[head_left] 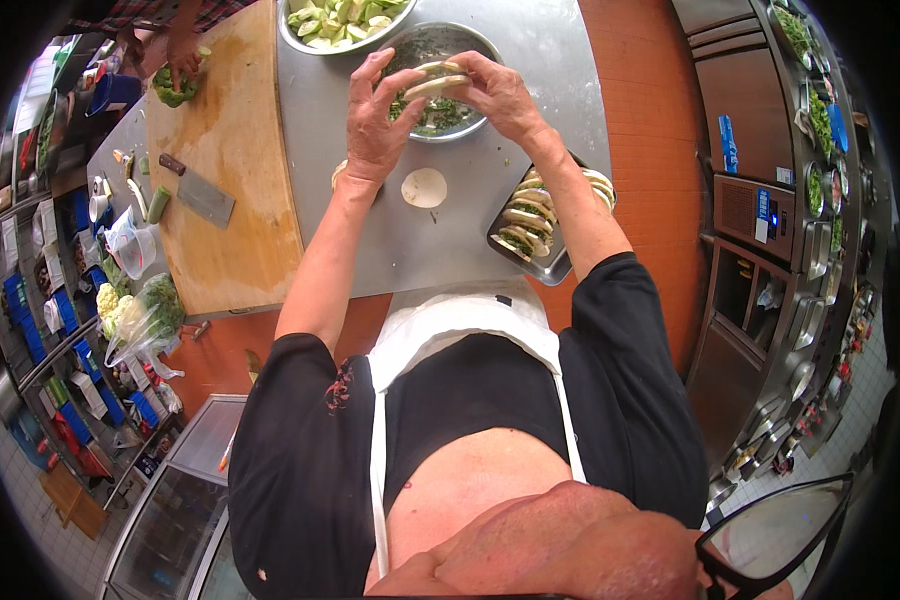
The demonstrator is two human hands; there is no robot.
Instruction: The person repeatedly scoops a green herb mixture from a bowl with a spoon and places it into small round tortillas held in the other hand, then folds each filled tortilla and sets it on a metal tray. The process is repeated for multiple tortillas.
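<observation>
Both my hands are raised over a metal bowl (478,42) that holds a chopped green mixture. Between them are two pale, round slices (438,86), held one against the other with a gap along the edge. My right hand (502,98) pinches the slices from the right, thumb and fingers closed on them. Fingers of my left hand (375,125) curve around the left edge. On the steel table below lies a single pale disc (424,187). Under my right forearm, a dark metal tray (550,271) holds several similar rounds with green filling (528,222).
A wooden board (255,200) bears a cleaver (208,200). At its far end, another person's hand (182,68) touches a green vegetable (173,92). A bowl of cut green pieces (345,22) stands at the back. Bagged vegetables (150,310) sit left; steel fridges (750,120) stand right.
</observation>
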